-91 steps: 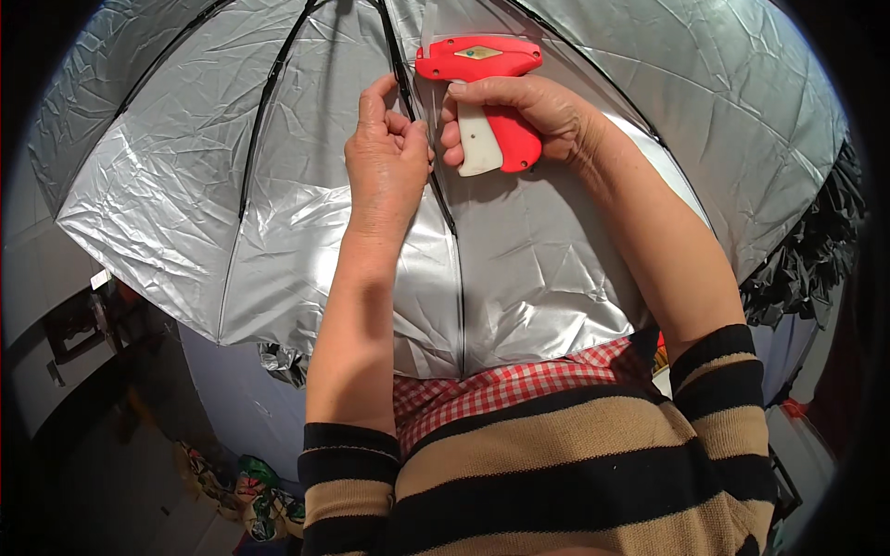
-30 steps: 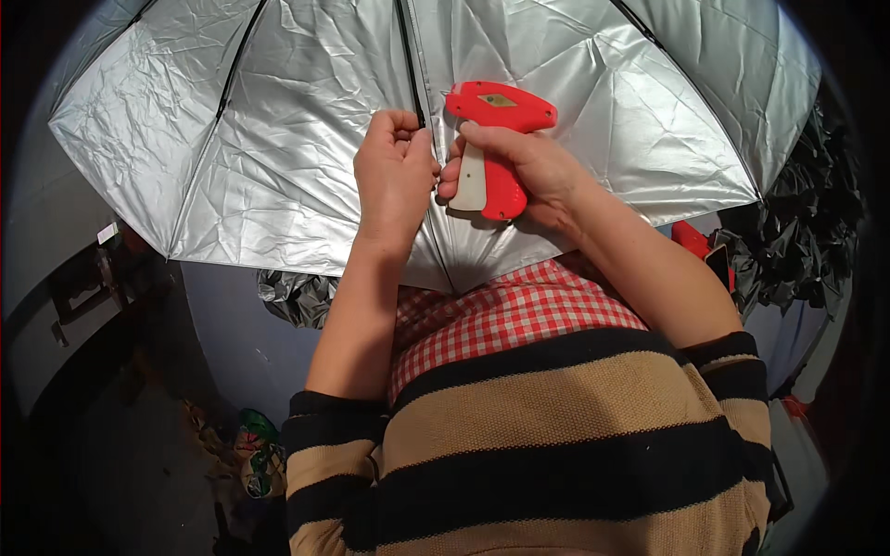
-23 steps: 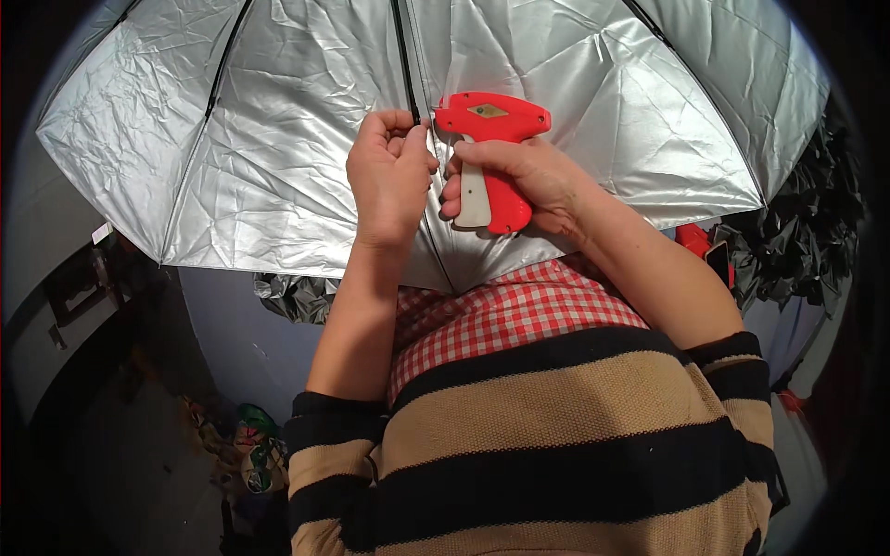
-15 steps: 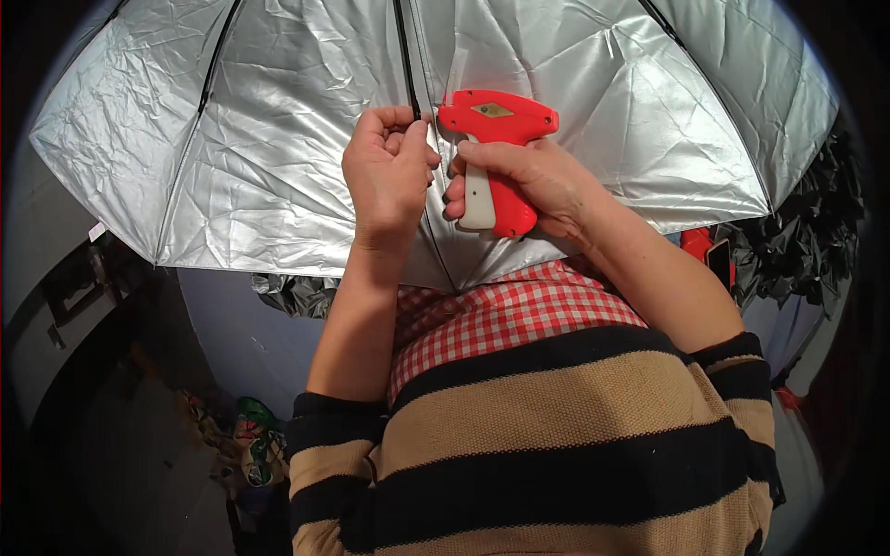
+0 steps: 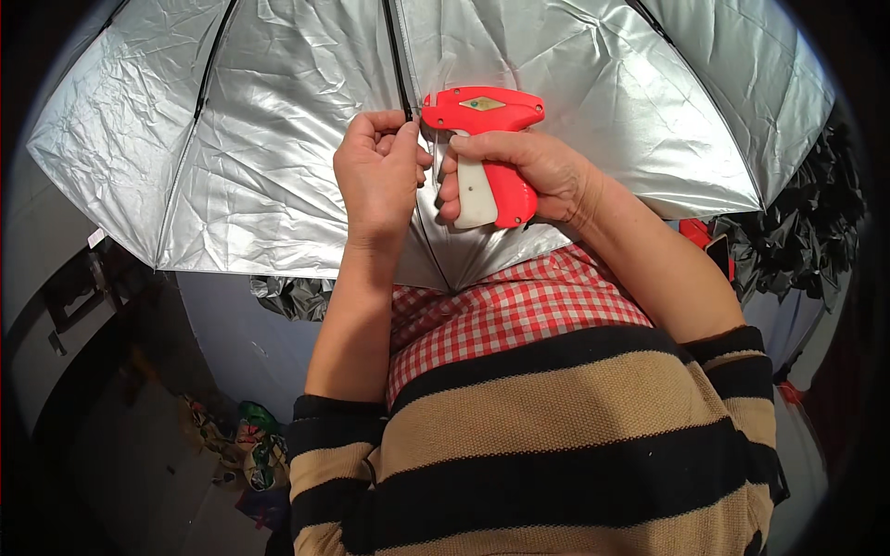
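An open umbrella with a silver lining (image 5: 297, 176) spreads across my lap, inner side up, with thin black ribs (image 5: 398, 60). My left hand (image 5: 378, 171) pinches the middle rib near its end, thumb and forefinger closed on it. In my right hand (image 5: 533, 171) is a red tagging gun (image 5: 487, 113) with a white trigger, my fingers wrapped round its handle. The gun's nose points left, right beside the pinched rib and my left fingertips. Whether its needle is in the cloth I cannot tell.
Crumpled black plastic (image 5: 788, 232) lies at the right, beside a dark phone-like object (image 5: 718, 255) and something red. A smaller crumpled dark bundle (image 5: 292, 295) shows under the umbrella's near edge. Colourful bags (image 5: 260, 445) lie at the lower left.
The tagging gun in my right hand has moved left, up against the pinched rib. My left hand and the rib have shifted slightly left too.
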Available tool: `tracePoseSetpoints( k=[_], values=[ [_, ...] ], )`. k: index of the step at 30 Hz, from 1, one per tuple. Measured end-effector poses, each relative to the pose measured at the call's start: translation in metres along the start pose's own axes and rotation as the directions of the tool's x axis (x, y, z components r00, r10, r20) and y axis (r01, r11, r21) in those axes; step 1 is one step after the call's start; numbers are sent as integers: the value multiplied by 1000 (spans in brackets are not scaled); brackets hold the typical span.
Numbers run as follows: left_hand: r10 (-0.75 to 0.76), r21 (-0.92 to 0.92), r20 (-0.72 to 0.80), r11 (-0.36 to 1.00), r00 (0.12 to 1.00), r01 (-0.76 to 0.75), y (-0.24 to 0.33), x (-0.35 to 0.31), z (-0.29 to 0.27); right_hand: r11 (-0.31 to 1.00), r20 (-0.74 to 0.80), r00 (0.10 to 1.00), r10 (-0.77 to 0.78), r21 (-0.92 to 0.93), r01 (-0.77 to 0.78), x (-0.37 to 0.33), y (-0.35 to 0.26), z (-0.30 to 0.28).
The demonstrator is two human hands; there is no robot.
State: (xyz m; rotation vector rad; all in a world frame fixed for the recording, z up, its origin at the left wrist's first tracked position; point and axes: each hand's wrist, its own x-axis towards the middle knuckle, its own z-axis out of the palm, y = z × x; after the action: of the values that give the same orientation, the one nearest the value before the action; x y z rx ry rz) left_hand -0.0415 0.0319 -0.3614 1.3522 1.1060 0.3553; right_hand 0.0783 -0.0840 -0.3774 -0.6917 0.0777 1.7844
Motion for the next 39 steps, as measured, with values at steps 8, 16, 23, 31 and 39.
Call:
tracePoseSetpoints(
  k=[8, 16, 23, 31, 39],
  values=[
    [24, 7, 13, 1000, 1000, -24, 3, 2, 2, 997, 2, 1000, -1, 74, 1, 2, -4, 5],
    [25, 55, 90, 998, 996, -30, -2, 0, -13, 978, -150, 985, -80, -201, 48, 5, -4, 20],
    [369, 900, 7, 402, 930, -166, 52, 42, -112, 967, -349, 935, -58, -252, -34, -62, -70, 46],
    [651, 663, 108, 516, 751, -542, 66, 103, 15, 951, -202, 941, -273, -204, 232, 4, -50, 11],
    [372, 210, 110, 898, 922, -387, 67, 101, 38, 918, -168, 923, -347, -264, 297, 40, -128, 21]
  ],
)
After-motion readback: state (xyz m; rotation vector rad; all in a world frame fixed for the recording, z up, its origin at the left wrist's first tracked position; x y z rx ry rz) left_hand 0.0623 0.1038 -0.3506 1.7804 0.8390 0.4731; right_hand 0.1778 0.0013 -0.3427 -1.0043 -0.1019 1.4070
